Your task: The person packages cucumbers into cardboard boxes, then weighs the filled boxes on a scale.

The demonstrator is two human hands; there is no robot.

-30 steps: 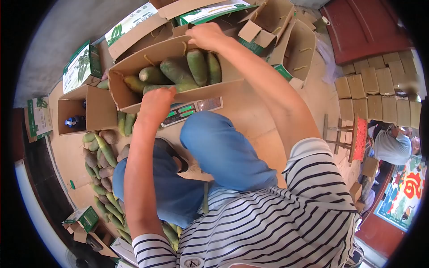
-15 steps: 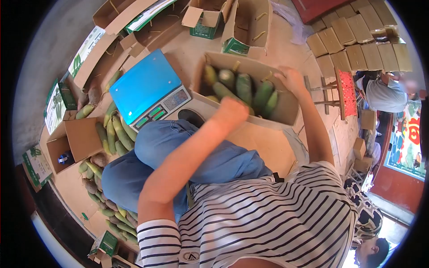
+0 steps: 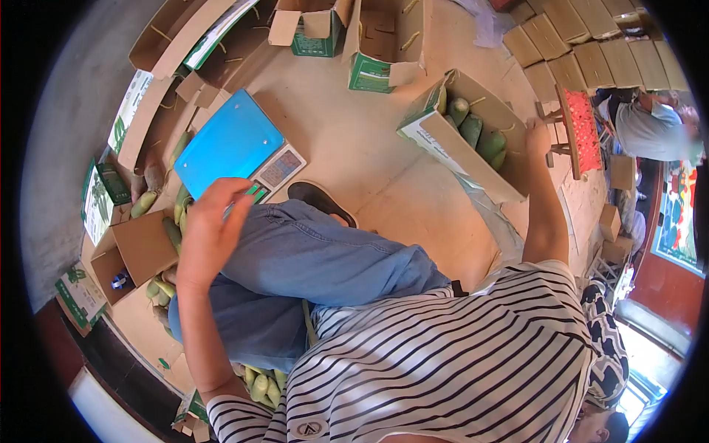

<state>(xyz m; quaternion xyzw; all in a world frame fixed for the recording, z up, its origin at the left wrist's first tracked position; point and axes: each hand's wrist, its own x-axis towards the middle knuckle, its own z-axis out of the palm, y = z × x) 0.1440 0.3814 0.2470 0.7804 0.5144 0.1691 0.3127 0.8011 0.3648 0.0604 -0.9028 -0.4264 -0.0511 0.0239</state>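
Note:
My left hand [image 3: 214,232] is raised beside the keypad of the blue scale [image 3: 230,144], its fingers apart and nothing held. At the right, my right hand [image 3: 538,139] grips the far right edge of a tilted cardboard box [image 3: 461,151]; its fingertips are partly hidden. Several thick green vegetables [image 3: 470,131] lie inside that box. The scale rests on the floor beyond my jeans-covered knee [image 3: 310,236].
Open boxes [image 3: 388,44] stand at the top and upper left. More vegetables [image 3: 260,387] lie on the floor at left, near a small open box [image 3: 148,247]. A red-topped stool [image 3: 580,131], stacked cartons [image 3: 591,63] and a person in grey [image 3: 648,129] are at right.
The box with vegetables has moved right and turned, along with my right hand. My left hand has left the box, swung left to the scale and opened.

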